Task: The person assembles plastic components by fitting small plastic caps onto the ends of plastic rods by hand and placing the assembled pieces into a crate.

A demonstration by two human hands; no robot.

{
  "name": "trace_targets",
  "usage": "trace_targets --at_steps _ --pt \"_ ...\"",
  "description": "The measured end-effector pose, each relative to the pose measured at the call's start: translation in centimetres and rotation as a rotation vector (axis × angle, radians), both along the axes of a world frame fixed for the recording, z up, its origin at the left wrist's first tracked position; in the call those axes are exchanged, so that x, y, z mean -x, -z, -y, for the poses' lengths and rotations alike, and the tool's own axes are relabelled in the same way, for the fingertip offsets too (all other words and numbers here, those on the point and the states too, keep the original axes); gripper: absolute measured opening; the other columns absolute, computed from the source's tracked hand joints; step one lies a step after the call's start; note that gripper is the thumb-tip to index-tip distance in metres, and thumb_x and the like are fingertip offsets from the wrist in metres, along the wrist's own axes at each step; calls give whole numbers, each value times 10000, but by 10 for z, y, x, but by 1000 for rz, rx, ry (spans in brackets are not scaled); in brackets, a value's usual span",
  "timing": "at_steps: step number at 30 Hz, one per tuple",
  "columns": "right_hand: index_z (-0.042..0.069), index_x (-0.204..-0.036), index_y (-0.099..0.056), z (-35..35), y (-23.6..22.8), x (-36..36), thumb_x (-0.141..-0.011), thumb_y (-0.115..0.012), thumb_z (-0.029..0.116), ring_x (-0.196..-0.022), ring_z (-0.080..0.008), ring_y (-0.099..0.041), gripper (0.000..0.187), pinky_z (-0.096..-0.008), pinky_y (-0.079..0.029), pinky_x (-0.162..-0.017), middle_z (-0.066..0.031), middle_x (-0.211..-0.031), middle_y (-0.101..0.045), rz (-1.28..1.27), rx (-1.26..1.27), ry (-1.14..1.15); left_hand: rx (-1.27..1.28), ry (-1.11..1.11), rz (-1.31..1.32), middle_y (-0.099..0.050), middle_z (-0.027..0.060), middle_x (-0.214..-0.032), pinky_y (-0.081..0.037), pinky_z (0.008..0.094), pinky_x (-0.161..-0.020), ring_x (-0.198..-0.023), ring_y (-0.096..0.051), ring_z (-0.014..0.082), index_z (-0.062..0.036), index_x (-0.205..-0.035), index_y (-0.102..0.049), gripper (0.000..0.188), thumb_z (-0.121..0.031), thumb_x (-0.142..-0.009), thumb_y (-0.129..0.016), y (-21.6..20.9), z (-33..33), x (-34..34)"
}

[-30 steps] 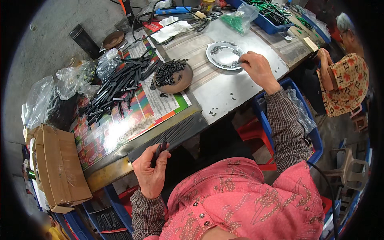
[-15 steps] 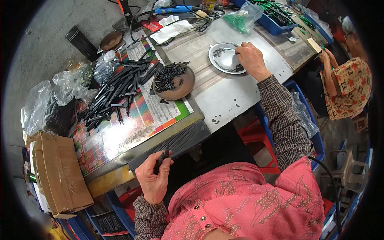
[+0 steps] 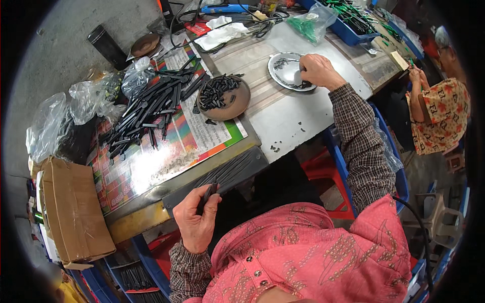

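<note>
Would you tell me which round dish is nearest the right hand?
The pale dish: the right hand is over its edge, while the brown bowl of black pieces and the farther brown dish stand apart.

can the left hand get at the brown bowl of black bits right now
Probably yes: nothing tall seems to stand between the left hand and the brown bowl, only the flat printed sheet and dark strip, though that hand holds a dark piece.
</note>
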State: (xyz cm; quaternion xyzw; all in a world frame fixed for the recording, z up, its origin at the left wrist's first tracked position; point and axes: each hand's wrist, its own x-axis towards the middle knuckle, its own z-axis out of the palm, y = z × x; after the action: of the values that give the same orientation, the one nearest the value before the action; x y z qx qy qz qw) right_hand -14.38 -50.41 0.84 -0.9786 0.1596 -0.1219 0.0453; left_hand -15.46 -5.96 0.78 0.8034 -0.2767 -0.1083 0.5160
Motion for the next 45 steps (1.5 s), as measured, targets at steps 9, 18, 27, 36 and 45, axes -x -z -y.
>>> trace_targets --at_steps 9,18,27,36,45 --pt "-53 -754 -611 -12 4 12 -707 -590 113 -761 -400 -618 174 -472 -481 -726 -226 -767 -632 150 0 1 49 -9 -28 -652 22 -760 -462 210 -651 -708 -584 72 23 -1012 -669 142 -80 -923 -628 -4 -6 7" --pt "-33 -887 -607 -52 -12 35 -804 -613 40 -646 -177 -565 110 -308 -456 -615 -104 -720 -613 372 -337 -40 100 -7 -72 -654 33 -778 -464 213 -685 -742 -578 72 45 -1037 -667 166 -61 -931 -596 -3 -5 11" --pt "-25 -955 -676 -166 -28 64 -840 -635 -4 -757 -96 -564 124 -223 -456 -671 -40 -873 -630 275 -988 -433 122 20 -86 -692 41 -856 -482 212 -696 -766 -602 71 54 -978 -656 132 -30 -878 -670 8 -4 17" --pt "-14 -926 -686 -231 -32 70 -815 -648 -99 -866 -148 -612 145 -249 -497 -780 -72 -905 -629 291 -1178 -755 96 28 43 -677 37 -801 -468 214 -652 -712 -586 69 37 -961 -659 122 -62 -891 -675 0 -4 27" --pt "-41 -968 -649 -240 -28 69 -820 -623 -127 -921 -162 -592 173 -268 -503 -812 -89 -971 -612 283 -1321 -756 95 30 106 -649 39 -746 -464 222 -630 -681 -578 74 36 -964 -657 117 -48 -883 -671 -2 -5 28"
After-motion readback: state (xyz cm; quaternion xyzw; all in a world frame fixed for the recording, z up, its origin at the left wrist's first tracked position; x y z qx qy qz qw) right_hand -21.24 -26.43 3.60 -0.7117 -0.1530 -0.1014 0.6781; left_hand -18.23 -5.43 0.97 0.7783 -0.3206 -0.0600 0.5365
